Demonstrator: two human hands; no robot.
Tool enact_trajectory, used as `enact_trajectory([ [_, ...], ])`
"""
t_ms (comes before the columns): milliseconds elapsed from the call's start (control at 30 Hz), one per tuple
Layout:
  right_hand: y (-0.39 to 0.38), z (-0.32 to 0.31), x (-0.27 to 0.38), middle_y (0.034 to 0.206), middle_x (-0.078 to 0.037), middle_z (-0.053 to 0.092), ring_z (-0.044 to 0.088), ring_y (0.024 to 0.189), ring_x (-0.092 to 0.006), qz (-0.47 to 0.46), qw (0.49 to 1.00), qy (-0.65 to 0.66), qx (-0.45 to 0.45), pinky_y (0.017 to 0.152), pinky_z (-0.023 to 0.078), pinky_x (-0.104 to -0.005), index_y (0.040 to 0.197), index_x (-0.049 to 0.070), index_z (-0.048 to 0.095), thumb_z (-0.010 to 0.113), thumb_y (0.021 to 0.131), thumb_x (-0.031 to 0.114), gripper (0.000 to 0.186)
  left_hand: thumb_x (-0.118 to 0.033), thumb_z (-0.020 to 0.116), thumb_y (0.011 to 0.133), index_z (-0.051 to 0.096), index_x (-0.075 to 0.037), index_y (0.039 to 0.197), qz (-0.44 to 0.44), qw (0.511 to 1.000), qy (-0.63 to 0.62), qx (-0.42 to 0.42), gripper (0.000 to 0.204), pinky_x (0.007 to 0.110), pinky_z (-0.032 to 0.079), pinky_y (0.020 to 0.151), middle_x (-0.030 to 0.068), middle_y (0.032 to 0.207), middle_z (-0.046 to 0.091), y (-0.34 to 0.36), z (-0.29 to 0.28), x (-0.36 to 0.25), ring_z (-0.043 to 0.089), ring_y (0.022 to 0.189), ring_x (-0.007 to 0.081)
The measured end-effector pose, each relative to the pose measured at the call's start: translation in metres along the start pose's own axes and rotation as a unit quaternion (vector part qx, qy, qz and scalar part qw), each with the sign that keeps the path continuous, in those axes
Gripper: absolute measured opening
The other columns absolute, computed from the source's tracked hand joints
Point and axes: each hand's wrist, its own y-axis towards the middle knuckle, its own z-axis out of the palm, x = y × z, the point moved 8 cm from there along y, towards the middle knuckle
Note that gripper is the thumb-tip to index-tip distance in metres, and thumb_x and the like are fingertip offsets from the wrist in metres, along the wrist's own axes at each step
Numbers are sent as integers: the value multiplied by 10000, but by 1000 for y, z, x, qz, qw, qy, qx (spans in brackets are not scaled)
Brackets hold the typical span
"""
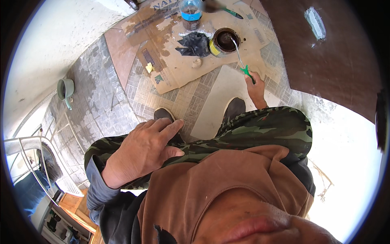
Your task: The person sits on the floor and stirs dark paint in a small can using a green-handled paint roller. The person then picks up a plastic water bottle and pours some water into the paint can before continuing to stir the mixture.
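Note:
My right hand (254, 89) grips a green-handled tool (247, 71) with a long metal rod, whose far end is inside an open can of dark brown paint (227, 40). The can stands on a stained cardboard sheet (256, 59), beside crumpled black material (194, 44). Behind these are a plastic bottle (190, 17) with a blue band and a dark brush (231, 12) with a green handle. My left hand (144, 148) lies over my camouflage-clad lap, fingers apart and holding nothing. A small pale lump (197, 62) and a yellow scrap (149, 67) lie near the can.
A grey-green dipper (64, 91) sits on wet paving by the left wall (36, 57). A white metal rack (22, 152) and wooden furniture (71, 203) are at lower left. A dark brown panel (329, 61) fills the upper right. A pale slab (203, 118) lies by my feet.

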Motion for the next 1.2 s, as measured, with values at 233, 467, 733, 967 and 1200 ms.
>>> enact_trajectory([
  [233,16,2,-6,827,-104,708,643,716,-153,49,996,41,60,696,520,-307,1177,22,736,726,983,153,234,-377,784,927,549,21,1489,-3,1000,-1,-1,728,484,546,962,255,1301,661,3,-2,1,666,1114,447],
  [467,26,-29,26,793,-118,694,657,702,-218,35,992,-85,84,688,511,-373,1171,81,752,732,954,214,255,-373,766,939,543,18,1487,-2,1000,-3,-3,709,480,538,966,239,1277,648,1,-2,3,659,1107,430],
  [733,38,-38,49,775,-152,706,689,684,-331,87,986,-110,87,672,521,-422,1118,112,756,727,944,251,224,-382,732,955,537,6,1477,12,1000,-1,-12,679,470,527,955,199,1210,625,-2,-1,2,641,1069,389],
  [967,41,-34,52,762,-130,701,642,655,-264,103,981,-84,142,646,489,-397,1126,111,766,738,937,232,226,-371,783,920,548,22,1486,-5,1000,4,3,728,476,539,979,250,1302,657,-1,-2,0,659,1138,436],
  [1200,36,-27,51,716,-111,648,579,620,-185,121,983,-53,130,615,460,-374,1114,85,765,743,939,225,225,-368,779,925,546,20,1488,-10,1000,0,3,722,478,538,991,249,1307,657,-2,-2,-2,658,1142,439],
])
